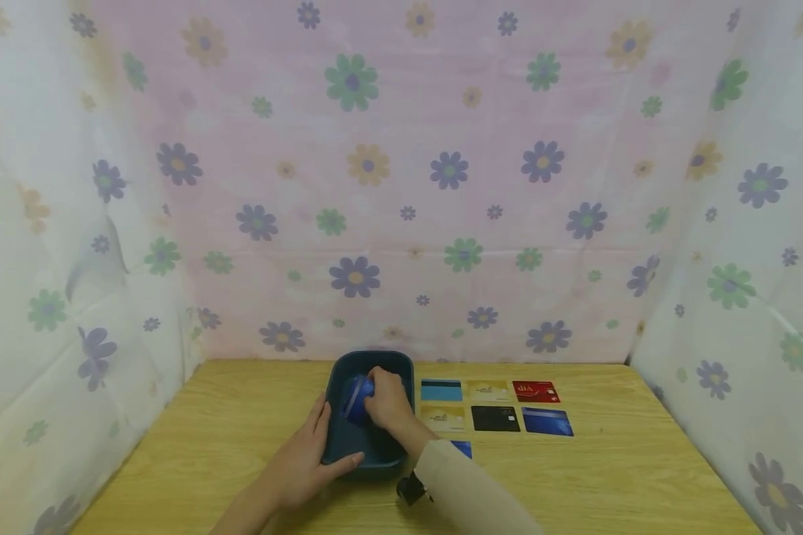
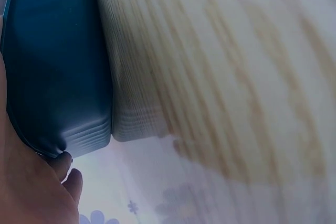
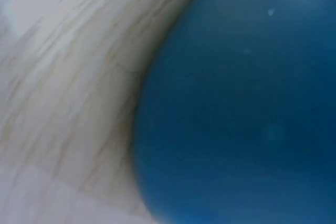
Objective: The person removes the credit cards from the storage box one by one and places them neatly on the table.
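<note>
Left hand: the left hand lies against the left side of the dark blue tub. Its fingers are straight along the wall, and the thumb reaches along the near rim. It presses the tub and does not curl round it.
Right hand: the right hand is inside the tub. Its fingers are curled round a blue card, which stands tilted up in the grip.
Tub: it sits on the wooden table, at about 12 o'clock from the person, near the back edge. In the left wrist view its dark blue wall rests on the table, with the hand at 7 o'clock.
Right wrist view: blurred; it shows only a big blue shape and some table wood.
Other cards: at 3 o'clock from the tub lie two rows. Far row: a light blue card, a gold card, a red card. Near row: a tan card, a black card, a dark blue card.
Sleeve: a beige sleeve covers the right arm.
Walls: flowered cloth hangs all round.
</note>
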### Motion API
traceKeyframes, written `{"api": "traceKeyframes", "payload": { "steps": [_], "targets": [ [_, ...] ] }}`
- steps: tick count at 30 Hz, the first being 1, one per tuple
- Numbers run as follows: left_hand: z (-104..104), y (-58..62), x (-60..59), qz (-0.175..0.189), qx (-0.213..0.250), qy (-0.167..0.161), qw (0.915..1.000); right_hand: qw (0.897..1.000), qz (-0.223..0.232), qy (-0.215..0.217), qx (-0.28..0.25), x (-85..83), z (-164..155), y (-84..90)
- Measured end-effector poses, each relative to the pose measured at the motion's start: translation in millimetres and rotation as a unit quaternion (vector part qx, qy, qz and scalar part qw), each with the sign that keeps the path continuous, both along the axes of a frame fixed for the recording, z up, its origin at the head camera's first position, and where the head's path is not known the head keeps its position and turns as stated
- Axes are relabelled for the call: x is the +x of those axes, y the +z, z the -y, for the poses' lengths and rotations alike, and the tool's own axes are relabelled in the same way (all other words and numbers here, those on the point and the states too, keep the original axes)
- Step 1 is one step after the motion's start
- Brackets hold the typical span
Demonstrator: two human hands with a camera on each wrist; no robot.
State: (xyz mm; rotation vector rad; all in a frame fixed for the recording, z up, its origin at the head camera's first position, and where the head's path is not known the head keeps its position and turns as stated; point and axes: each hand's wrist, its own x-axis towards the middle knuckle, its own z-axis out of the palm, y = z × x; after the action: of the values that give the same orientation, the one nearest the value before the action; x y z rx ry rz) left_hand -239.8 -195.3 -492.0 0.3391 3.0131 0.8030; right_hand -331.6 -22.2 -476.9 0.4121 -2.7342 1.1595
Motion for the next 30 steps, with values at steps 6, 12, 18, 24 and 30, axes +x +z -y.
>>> {"api": "traceKeyframes", "payload": {
  "steps": [6,12,18,24,30],
  "targets": [
    [0,1.4,1.0,-0.003,-0.004,0.001,1.0000,0.999,-0.001,0.018,0.036,3.4,-4,7.0],
    [0,1.6,1.7,-0.005,-0.004,-0.002,1.0000,0.999,0.009,0.033,0.030,8.1,-8,13.0],
    [-1,1.9,2.2,-0.006,-0.005,-0.001,1.0000,0.997,0.018,0.067,0.043,10.9,-13,16.3],
    [-1,1.6,2.7,-0.010,-0.004,-0.004,0.9999,0.993,0.022,0.093,0.066,12.0,-17,18.4],
    [-1,1.4,2.6,-0.007,-0.001,-0.001,1.0000,0.992,0.056,0.115,0.012,13.9,-22,21.7]
  ]
}}
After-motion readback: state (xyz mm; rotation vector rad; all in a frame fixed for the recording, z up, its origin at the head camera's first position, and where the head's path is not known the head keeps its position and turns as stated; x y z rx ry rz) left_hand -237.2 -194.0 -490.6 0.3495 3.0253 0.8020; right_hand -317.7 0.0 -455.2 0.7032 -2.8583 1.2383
